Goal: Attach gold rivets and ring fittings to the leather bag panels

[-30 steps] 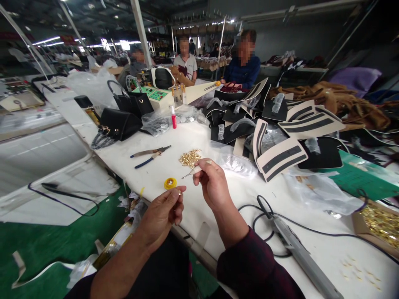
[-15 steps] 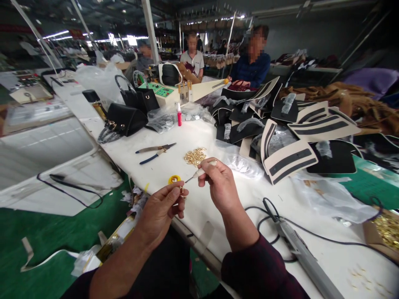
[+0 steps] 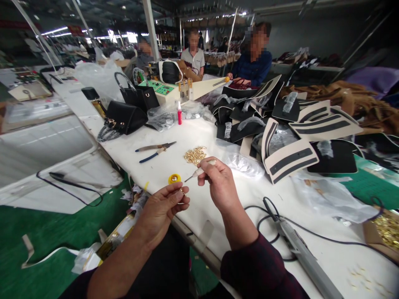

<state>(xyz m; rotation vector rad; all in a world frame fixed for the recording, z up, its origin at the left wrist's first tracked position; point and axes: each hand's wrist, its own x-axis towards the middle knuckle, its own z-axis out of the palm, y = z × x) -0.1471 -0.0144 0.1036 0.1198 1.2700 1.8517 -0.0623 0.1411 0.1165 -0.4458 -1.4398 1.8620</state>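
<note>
My left hand (image 3: pixel 163 201) pinches a small gold metal piece (image 3: pixel 182 192) between thumb and fingers, over the near edge of the white table (image 3: pixel 149 174). In my right hand (image 3: pixel 220 180) is a small white-handled screwdriver (image 3: pixel 199 171), its thin tip pointing down and left, just above and apart from the left fingertips. A yellow round holder (image 3: pixel 174 178) with tiny metal parts lies just beyond the left hand. Behind the right hand is a pile of gold hardware (image 3: pixel 195 155). Pliers with blue handles (image 3: pixel 156 150) lie open to the left.
Black handbags (image 3: pixel 126 117) and a red bottle (image 3: pixel 179 114) stand farther back. Black and beige panels (image 3: pixel 291 160) are heaped at the right. A grey tool (image 3: pixel 302 253) with a black cord lies near right. Several people sit beyond the table.
The left fingers have shifted slightly and now cover more of the gold piece. The screwdriver tip stands a little farther from them. The right hand has hardly moved.
</note>
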